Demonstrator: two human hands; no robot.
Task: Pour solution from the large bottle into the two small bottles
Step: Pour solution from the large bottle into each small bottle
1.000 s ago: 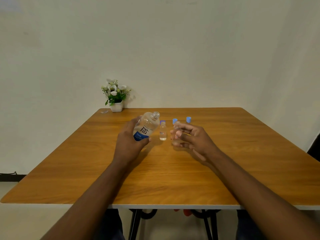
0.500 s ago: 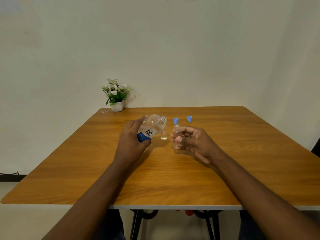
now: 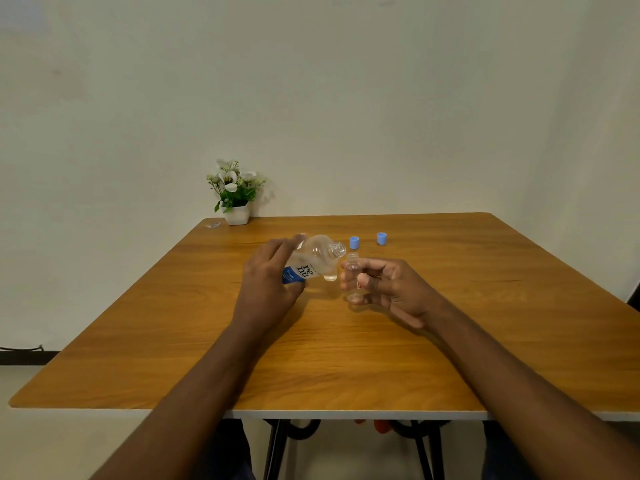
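1. Your left hand [image 3: 268, 285] has its fingers clamped on the tilted large bottle [image 3: 313, 259], frame centre.
2. Your right hand [image 3: 391, 287] pinches one small bottle [image 3: 353, 277]; it is light and likely tippy, so hold it mid-body.
3. The other small bottle [image 3: 330, 274] stands half hidden on the table [image 3: 485, 323].

bare forearms, no sleeves, possibly dark trousers

Second small bottle [image 3: 330, 276] mostly hidden behind large bottle [image 3: 313, 259] — fill level unreadable; both forearms cut off at bottom edge.
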